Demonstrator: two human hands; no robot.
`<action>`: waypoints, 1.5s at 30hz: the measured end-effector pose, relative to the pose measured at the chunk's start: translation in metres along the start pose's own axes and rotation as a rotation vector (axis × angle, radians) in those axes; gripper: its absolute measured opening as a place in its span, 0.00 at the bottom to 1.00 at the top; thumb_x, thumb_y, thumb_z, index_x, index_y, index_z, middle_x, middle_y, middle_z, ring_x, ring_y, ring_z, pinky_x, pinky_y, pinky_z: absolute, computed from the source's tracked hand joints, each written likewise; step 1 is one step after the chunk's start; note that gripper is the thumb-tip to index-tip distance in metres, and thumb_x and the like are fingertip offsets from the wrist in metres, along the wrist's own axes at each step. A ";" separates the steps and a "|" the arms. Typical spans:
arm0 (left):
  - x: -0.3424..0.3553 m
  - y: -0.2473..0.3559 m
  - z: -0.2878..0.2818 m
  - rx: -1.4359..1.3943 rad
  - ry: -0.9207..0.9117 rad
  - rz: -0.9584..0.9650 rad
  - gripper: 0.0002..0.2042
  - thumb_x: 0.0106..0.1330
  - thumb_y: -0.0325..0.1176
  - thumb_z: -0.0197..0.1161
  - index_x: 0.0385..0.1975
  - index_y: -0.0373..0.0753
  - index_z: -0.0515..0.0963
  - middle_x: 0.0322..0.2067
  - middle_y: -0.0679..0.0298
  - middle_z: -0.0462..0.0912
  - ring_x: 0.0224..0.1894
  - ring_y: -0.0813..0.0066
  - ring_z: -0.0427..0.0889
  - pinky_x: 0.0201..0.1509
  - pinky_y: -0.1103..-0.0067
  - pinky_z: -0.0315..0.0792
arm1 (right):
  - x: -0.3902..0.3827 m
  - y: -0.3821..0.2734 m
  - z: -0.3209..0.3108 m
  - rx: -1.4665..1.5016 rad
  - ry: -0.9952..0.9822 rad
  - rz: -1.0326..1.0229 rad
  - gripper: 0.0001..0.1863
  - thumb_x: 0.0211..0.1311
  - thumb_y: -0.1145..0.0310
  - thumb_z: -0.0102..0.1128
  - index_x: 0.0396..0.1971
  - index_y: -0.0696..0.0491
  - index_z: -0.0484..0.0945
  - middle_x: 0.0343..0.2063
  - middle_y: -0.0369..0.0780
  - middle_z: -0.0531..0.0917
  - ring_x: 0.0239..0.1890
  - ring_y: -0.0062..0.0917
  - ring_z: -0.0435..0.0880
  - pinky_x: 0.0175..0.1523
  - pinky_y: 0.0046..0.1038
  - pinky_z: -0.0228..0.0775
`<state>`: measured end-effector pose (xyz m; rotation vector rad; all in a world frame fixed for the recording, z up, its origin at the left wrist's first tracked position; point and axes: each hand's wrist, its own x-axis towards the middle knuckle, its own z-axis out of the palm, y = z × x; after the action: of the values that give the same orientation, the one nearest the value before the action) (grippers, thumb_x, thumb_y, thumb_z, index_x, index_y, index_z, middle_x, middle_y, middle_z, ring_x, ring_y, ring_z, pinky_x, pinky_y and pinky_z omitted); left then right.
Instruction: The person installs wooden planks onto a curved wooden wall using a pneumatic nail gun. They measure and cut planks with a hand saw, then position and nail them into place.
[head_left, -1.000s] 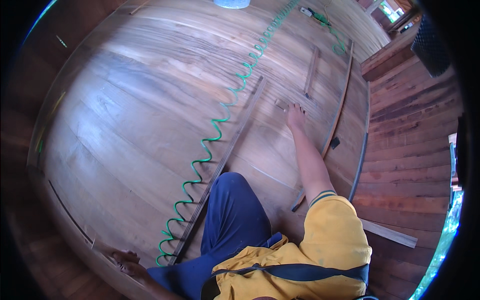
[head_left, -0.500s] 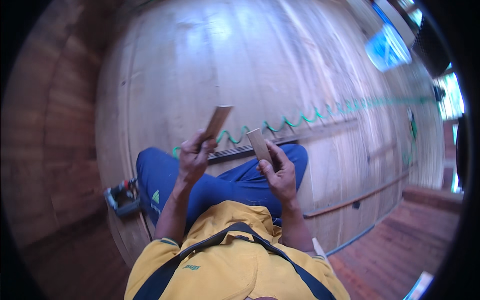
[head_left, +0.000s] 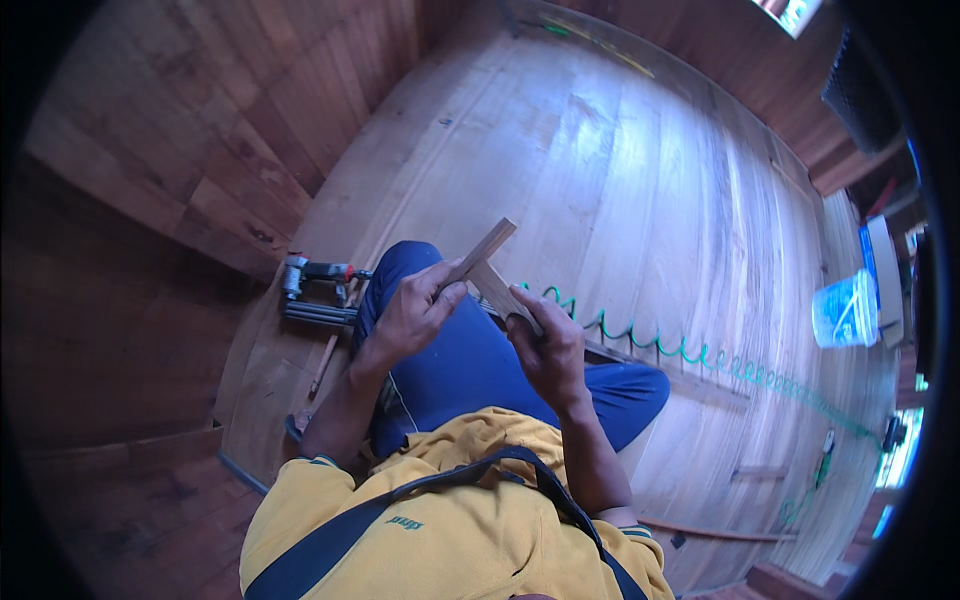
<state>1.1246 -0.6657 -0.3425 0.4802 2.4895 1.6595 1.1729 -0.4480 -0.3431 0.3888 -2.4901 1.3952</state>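
Grips one wooden strip [head_left: 490, 243] in the left hand [head_left: 415, 313], a second strip [head_left: 500, 293] in the right hand [head_left: 553, 352], over blue trousers [head_left: 455, 365]

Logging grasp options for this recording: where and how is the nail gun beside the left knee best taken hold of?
On the nail gun, likely the dark handle, from above: it lies uncovered between the silver head and the red end, with the magazine alongside. The left hand is nearer than the right, but holds a wooden strip.
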 end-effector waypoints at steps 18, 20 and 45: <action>-0.150 0.015 -0.238 0.276 0.135 -0.514 0.19 0.76 0.44 0.53 0.53 0.35 0.78 0.31 0.67 0.79 0.31 0.81 0.79 0.32 0.81 0.77 | 0.063 -0.133 0.189 0.073 -0.427 -0.647 0.18 0.62 0.77 0.51 0.53 0.52 0.75 0.38 0.46 0.84 0.43 0.45 0.83 0.45 0.44 0.75; -0.175 0.008 -0.254 0.192 0.177 -0.677 0.20 0.76 0.49 0.53 0.48 0.36 0.79 0.33 0.66 0.78 0.29 0.81 0.78 0.30 0.80 0.77 | 0.055 -0.146 0.218 0.132 -0.477 -0.686 0.17 0.62 0.77 0.51 0.51 0.51 0.75 0.36 0.47 0.84 0.43 0.45 0.83 0.44 0.45 0.75; -0.341 -0.153 -0.292 -0.040 0.063 -1.291 0.25 0.79 0.47 0.38 0.52 0.29 0.73 0.30 0.48 0.86 0.23 0.63 0.86 0.23 0.69 0.79 | -0.059 -0.135 0.432 0.306 -1.091 -0.493 0.14 0.66 0.71 0.52 0.49 0.58 0.79 0.24 0.46 0.87 0.31 0.39 0.89 0.40 0.40 0.79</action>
<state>1.3392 -1.0860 -0.3951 -0.9938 1.9182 1.0938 1.2350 -0.8804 -0.4757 2.1354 -2.4865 1.5538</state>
